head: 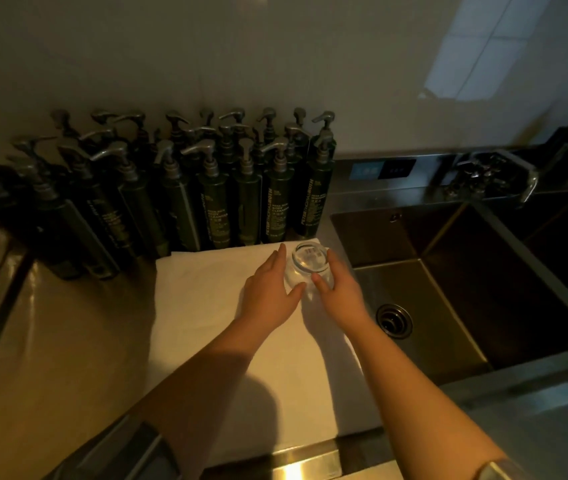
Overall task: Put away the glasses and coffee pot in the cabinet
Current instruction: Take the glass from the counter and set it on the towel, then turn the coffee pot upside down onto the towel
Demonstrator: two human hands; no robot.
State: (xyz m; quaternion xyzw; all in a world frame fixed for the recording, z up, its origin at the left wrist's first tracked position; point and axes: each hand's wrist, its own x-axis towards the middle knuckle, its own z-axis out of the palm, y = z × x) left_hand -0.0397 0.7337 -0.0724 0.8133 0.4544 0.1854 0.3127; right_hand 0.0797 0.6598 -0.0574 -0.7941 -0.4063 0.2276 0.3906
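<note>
Overhead, a pale glossy wall (275,64) backed a metal tabletop (50,341) under dim warm light. To the right, a deep rectangular steel sink (552,292) was set into the tabletop, with a round drain (394,321) in its floor and a faucet (490,174) behind it. Along the wall stood a dense cluster of tall, dark pump bottles (171,188) with grey dispenser heads. A white folded towel (213,341), soft and matte, lay flat beside the sink. At its far corner stood one clear, round glass (307,268), upside down, with a small barcode sticker on its base. The left hand (270,289) and right hand (339,289) formed the grip: fingers curved around opposite sides of the glass, thumbs touching its near wall.
</note>
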